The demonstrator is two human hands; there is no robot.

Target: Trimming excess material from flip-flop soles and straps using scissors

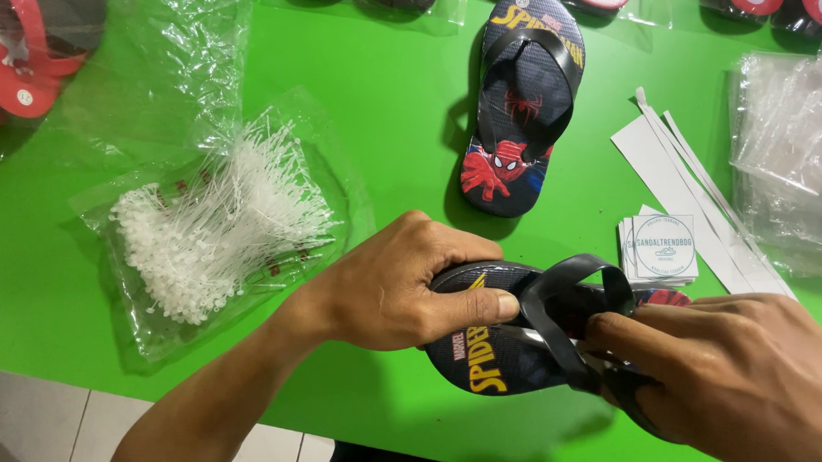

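Both hands hold a sandal at the table's near edge: left hand on its left end, right hand on its right. A second sandal lies beyond it. A bag of plastic ties lies to the left, cards and paper strips to the right.

Open green table lies between the bag of white ties and the lone sandal. Paper strips, cards and plastic bags crowd the right.

Both hands, left and right, are bare, with no sleeves, rings or watch.
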